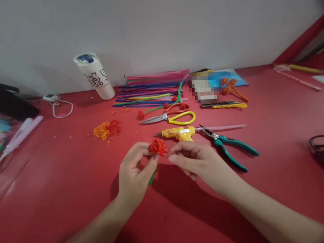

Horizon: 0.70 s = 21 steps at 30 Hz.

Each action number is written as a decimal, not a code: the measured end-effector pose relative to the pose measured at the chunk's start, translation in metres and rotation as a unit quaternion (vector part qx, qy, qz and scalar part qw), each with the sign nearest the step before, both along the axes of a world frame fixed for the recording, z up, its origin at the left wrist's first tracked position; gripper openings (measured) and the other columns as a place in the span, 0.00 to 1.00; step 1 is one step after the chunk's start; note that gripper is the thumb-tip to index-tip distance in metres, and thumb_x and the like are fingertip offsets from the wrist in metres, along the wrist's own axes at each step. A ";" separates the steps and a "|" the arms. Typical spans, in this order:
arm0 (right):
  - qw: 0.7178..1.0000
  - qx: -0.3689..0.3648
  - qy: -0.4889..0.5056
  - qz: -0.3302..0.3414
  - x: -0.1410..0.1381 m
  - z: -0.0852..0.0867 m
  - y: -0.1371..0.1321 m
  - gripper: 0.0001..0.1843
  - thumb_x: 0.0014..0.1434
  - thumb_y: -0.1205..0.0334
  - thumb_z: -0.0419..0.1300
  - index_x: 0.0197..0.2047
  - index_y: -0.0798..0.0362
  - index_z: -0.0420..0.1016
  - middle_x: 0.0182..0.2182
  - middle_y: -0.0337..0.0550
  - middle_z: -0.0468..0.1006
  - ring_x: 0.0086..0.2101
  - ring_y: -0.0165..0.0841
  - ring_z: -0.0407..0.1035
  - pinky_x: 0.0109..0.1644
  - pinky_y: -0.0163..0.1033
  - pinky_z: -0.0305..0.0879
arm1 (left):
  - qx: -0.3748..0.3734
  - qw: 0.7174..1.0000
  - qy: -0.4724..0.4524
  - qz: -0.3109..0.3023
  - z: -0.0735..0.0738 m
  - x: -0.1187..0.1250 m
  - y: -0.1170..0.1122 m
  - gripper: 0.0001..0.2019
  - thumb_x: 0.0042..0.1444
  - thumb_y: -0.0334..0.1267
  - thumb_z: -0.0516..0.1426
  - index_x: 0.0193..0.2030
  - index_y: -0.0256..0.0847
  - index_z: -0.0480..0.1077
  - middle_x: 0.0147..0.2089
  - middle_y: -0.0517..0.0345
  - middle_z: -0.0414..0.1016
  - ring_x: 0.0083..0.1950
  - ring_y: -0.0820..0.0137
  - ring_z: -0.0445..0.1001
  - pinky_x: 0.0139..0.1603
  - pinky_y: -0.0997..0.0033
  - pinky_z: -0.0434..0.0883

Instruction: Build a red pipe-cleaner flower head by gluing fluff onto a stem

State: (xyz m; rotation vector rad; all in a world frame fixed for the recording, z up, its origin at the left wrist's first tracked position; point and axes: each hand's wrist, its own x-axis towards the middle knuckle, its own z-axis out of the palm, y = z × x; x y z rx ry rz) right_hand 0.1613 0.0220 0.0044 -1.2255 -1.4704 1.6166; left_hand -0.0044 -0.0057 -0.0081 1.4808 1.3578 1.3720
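Note:
A small red-orange fuzzy flower [158, 146] on a green stem [152, 177] is held above the red table. My left hand [136, 173] pinches the flower's base, and the stem runs down past its fingers. My right hand [195, 160] comes in from the right, fingers pressed together against the flower's right side. Just behind the hands lie a yellow glue gun [179, 133] and green-handled pliers [229, 147].
Yellow-handled scissors [172, 118], a pile of coloured pipe cleaners [152, 90], several finished small flowers, orange and red clippings [107, 129], a white cup [95, 76], a yellow cutter [225, 105], a white cable [57, 104]. A dark object [322, 153] sits at the right edge.

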 end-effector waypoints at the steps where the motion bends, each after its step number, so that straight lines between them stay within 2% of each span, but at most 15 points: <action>1: 0.998 -0.051 0.047 -0.004 -0.002 0.000 -0.002 0.10 0.51 0.55 0.61 0.31 0.54 0.70 0.13 0.27 0.59 0.14 0.22 0.51 0.17 0.30 0.47 | 0.017 1.000 0.021 -0.003 -0.001 0.000 0.000 0.07 0.54 0.27 0.57 0.29 0.42 0.71 0.33 0.60 0.71 0.35 0.72 0.69 0.36 0.74 0.66; 5: 0.970 -0.176 0.166 -0.030 -0.007 -0.003 -0.007 0.14 0.47 0.54 0.66 0.28 0.54 0.69 0.11 0.25 0.59 0.13 0.18 0.45 0.15 0.28 0.40 | 0.079 0.993 0.093 -0.012 -0.007 -0.001 0.002 0.07 0.54 0.25 0.56 0.31 0.41 0.70 0.32 0.60 0.71 0.34 0.73 0.69 0.34 0.75 0.65; 12: 0.944 -0.242 0.223 -0.022 -0.007 -0.003 -0.004 0.13 0.48 0.58 0.67 0.24 0.55 0.67 0.09 0.24 0.58 0.12 0.16 0.43 0.14 0.26 0.38 | 0.080 0.988 0.133 -0.009 -0.008 0.001 0.001 0.08 0.53 0.24 0.55 0.29 0.41 0.68 0.32 0.62 0.71 0.33 0.76 0.69 0.34 0.77 0.67; 14: 0.935 -0.262 0.239 -0.026 -0.007 -0.002 -0.003 0.13 0.48 0.60 0.67 0.24 0.55 0.66 0.09 0.24 0.58 0.11 0.16 0.43 0.14 0.26 0.37 | 0.065 0.989 0.132 -0.009 -0.006 0.002 0.000 0.08 0.53 0.24 0.55 0.30 0.41 0.69 0.32 0.62 0.72 0.31 0.76 0.70 0.32 0.78 0.67; 17: 0.919 -0.290 0.265 -0.022 -0.007 -0.001 -0.003 0.13 0.48 0.62 0.66 0.23 0.55 0.65 0.09 0.24 0.58 0.11 0.16 0.44 0.15 0.26 0.37 | 0.014 0.993 0.114 -0.011 -0.006 0.002 -0.003 0.07 0.55 0.26 0.54 0.31 0.42 0.70 0.25 0.66 0.72 0.24 0.79 0.69 0.27 0.80 0.67; 21: 0.909 -0.309 0.280 -0.015 -0.006 -0.002 -0.004 0.12 0.48 0.64 0.66 0.23 0.54 0.64 0.09 0.24 0.57 0.11 0.16 0.44 0.15 0.25 0.37 | -0.043 0.998 0.051 -0.019 -0.005 0.005 -0.006 0.06 0.55 0.28 0.55 0.32 0.42 0.71 0.21 0.68 0.73 0.19 0.79 0.71 0.23 0.82 0.68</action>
